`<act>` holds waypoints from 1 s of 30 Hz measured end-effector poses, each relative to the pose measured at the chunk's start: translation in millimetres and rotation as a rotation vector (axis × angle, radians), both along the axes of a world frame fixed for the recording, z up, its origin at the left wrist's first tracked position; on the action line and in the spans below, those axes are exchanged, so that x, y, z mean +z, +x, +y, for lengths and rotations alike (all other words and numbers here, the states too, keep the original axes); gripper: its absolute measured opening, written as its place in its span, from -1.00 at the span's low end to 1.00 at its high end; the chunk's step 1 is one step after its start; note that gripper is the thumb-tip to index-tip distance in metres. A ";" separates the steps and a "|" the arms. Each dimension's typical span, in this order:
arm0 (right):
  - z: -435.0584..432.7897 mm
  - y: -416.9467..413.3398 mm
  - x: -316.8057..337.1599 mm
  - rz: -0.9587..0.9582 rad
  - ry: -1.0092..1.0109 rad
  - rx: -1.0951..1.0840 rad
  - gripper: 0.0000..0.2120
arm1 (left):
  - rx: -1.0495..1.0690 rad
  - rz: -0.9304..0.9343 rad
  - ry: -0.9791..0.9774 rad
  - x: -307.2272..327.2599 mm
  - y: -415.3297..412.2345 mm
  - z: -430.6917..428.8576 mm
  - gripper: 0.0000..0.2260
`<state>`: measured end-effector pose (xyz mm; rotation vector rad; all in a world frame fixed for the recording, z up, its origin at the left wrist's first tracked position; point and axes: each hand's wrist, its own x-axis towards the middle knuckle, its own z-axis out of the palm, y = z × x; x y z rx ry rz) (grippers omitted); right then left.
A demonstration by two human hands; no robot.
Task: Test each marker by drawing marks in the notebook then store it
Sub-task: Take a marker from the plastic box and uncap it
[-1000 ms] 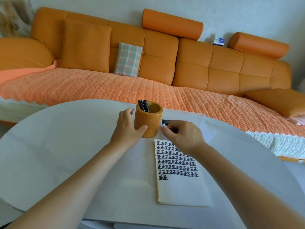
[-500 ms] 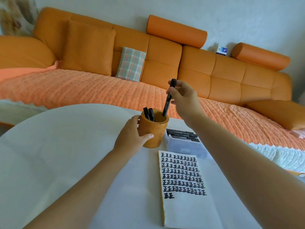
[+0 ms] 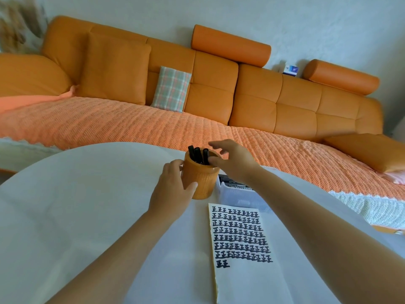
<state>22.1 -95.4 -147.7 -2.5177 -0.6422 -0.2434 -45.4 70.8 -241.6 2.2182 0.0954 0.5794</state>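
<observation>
Where your two hands meet, three black markers [image 3: 198, 154] stand in a round orange-brown cup [image 3: 202, 181], their dark ends poking above the rim, bunched together and leaning toward its far left side. Your left hand [image 3: 171, 194] grips the cup from the left, fingers [image 3: 192, 186] curled round its wall. Your right hand [image 3: 234, 159] hovers over the cup's mouth with its fingers [image 3: 215, 143] spread and slack, the thumb tip just beside the nearest marker, grasping nothing. Just right of the cup sits a clear plastic box [image 3: 238, 194] with more dark markers lying in it, partly hidden by your right forearm. Nearer you lies the notebook [image 3: 245, 279], its white page filled at the top with rows of thick black marks, a lone pair starting a new row and the lower part blank; its left edge shows tan. All of this rests on a pale grey-white surface [image 3: 76, 205] with a rounded far edge. Beyond it runs a long orange sofa [image 3: 263, 102], its seat under a woven orange cover [image 3: 131, 126], with a plaid cushion [image 3: 171, 88] propped against the back, a cylindrical bolster [image 3: 230, 46] on top, and a small blue-and-white box [image 3: 290, 70] on the back ledge against a pale wall [image 3: 306, 23].
</observation>
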 end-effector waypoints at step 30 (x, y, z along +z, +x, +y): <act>-52.9 21.7 -12.0 0.294 -0.490 -0.048 -0.84 | -0.357 -0.088 0.540 -27.7 -22.3 -14.8 -0.75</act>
